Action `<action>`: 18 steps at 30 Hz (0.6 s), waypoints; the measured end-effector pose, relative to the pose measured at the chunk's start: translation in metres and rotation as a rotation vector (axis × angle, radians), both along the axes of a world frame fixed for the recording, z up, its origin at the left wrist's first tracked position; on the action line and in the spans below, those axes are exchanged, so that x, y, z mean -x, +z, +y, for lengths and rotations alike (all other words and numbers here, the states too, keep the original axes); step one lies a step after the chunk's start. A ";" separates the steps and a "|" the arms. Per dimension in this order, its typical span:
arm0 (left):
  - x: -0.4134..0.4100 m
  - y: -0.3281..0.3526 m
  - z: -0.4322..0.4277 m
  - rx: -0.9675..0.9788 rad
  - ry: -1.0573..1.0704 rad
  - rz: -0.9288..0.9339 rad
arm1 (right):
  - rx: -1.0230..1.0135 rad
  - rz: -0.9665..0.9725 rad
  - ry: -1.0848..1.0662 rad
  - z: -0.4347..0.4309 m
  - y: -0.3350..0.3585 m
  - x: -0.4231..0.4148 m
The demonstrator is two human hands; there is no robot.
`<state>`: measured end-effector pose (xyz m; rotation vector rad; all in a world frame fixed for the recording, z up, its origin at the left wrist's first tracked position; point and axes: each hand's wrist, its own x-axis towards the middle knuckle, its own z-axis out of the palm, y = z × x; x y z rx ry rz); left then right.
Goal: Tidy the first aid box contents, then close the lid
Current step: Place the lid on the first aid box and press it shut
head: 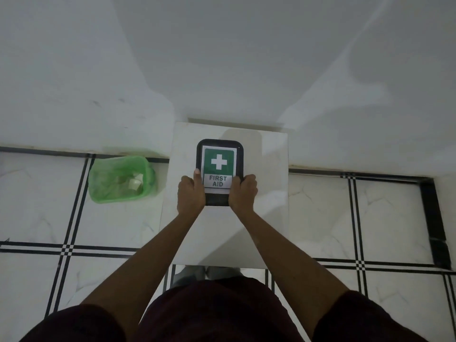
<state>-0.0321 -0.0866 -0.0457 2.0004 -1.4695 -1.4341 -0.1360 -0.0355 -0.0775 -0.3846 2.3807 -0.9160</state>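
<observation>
A black first aid box [220,144] lies on a white table [261,193], its lid down. The lid carries a green label with a white cross and the words FIRST AID. My left hand [191,193] grips the box's near left corner, thumb pressed along the left edge of the lid. My right hand [243,193] is curled over the near right corner. The contents are hidden under the lid.
A green bin [122,178] lined with a green bag stands on the floor left of the table, with white scraps inside. The floor is white tile with black lines. A white wall rises behind the table.
</observation>
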 end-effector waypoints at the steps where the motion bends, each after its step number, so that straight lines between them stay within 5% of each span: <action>1: 0.003 -0.004 0.001 0.040 -0.003 -0.040 | 0.026 0.012 -0.020 0.000 -0.005 -0.002; 12: 0.010 -0.034 -0.004 0.222 -0.015 -0.248 | 0.128 0.051 0.038 0.008 -0.025 -0.004; 18: 0.013 -0.031 -0.022 0.332 -0.315 -0.227 | 0.049 0.202 0.179 0.001 -0.022 0.014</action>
